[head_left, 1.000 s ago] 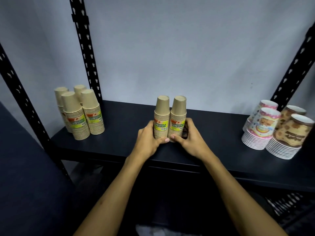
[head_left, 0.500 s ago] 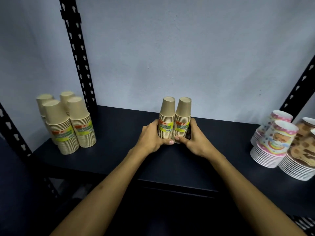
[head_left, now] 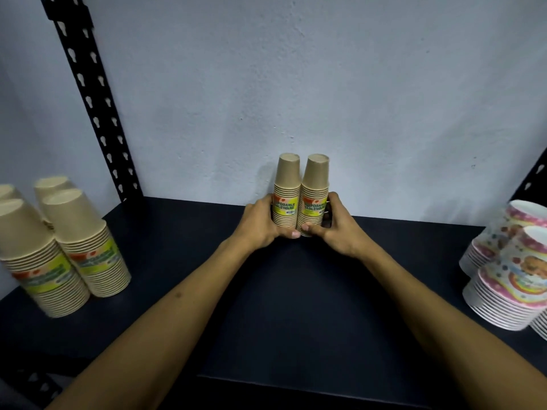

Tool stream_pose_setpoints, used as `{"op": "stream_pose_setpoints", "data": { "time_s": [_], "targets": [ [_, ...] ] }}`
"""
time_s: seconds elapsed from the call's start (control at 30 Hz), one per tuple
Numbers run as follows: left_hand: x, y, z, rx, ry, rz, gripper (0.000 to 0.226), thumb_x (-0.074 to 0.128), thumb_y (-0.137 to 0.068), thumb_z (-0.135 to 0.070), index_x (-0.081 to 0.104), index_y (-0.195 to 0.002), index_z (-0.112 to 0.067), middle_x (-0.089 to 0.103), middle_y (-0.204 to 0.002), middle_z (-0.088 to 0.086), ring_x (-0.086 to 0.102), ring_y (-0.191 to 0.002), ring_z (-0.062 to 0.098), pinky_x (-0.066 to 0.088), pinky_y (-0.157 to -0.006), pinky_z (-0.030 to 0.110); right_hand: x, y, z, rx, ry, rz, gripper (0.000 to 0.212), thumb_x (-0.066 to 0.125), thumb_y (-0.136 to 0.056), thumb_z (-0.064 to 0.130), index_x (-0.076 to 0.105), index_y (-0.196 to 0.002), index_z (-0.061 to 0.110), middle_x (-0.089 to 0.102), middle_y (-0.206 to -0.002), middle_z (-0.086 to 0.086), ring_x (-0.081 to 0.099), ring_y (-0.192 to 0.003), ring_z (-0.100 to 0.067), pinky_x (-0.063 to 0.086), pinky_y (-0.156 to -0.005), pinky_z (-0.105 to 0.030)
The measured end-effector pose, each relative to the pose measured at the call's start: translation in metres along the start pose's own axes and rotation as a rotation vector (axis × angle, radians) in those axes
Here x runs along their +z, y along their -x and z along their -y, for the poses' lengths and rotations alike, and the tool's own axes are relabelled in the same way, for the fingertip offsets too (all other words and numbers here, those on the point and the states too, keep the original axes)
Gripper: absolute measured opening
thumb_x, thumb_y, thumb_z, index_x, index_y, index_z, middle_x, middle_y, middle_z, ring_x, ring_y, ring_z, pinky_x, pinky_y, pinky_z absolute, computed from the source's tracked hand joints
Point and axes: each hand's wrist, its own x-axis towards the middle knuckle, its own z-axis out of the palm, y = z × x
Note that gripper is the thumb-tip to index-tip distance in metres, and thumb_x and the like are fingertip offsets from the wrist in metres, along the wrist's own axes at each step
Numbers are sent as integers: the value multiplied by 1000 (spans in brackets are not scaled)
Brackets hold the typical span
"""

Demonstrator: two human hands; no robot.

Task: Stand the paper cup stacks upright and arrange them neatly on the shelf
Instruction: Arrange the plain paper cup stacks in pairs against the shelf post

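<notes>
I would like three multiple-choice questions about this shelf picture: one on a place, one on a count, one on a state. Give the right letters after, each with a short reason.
1. Where is the pair of brown cup stacks that the hands hold?
A. middle of the shelf, near the wall
B. left end
C. on the floor

2. How many stacks are between the hands?
A. one
B. two
C. four

3. How do these stacks stand?
A. lying down
B. leaning far over
C. upright, touching each other

Answers: 1 A, the wall is right behind them. 2 B, two cup bottoms show on top. 3 C, the left hand and right hand press them together.
</notes>
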Motion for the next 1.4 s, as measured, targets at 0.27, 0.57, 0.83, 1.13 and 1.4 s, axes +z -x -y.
{"op": "stream_pose_setpoints", "data": {
  "time_s": [0.27, 0.57, 0.83, 1.13, 1.4],
  "targets": [
    [6, -5, 13, 18, 72, -46, 92, 94, -61, -45, 52, -138, -18, 64, -134, -3, 60, -115, 10, 47, -92, 23, 4, -7, -14, -27, -37, -93, 59, 85, -80, 26, 47, -125, 24, 66, -119, 3, 68, -107, -10, 59, -93, -37],
    [-2, -3, 17, -4, 91, 0, 80, 92, -66, -42, 57, -135, -19, 69, -125, -6, 65, -108, 8, 53, -94, 24, 3, -9, -16, -26, -54, -89, 60, 87, -77, 27, 49, -123, 25, 67, -118, 1, 69, -106, -14, 59, -94, -44],
    [-1, 2, 13, -22, 78, -13, 79, 91, -68, -41, 56, -135, -19, 68, -127, -4, 63, -108, 8, 48, -90, 20, 3, -8, -15, -12, -44, -66, 63, 87, -78, 31, 46, -126, 25, 65, -122, 1, 68, -110, -15, 58, -95, -45],
    [-7, 18, 9, -114, 35, -12, 104, 93, -65, -42, 38, -151, -19, 58, -143, 0, 54, -132, 17, 41, -102, 25, 2, 6, -4, 115, 166, -58, 88, 87, -72, 48, 38, -140, 23, 59, -134, 0, 58, -123, -20, 47, -107, -46],
    [-13, 85, 3, -128, -439, 44, 69, 48, -99, -56, 28, -158, -26, 28, -165, 3, 21, -154, 21, 20, -124, 41, 12, 47, 9, 265, 746, 64, 72, 29, -99, 65, 26, -158, 25, 20, -168, -2, 12, -156, -25, 13, -123, -48]
  ]
}}
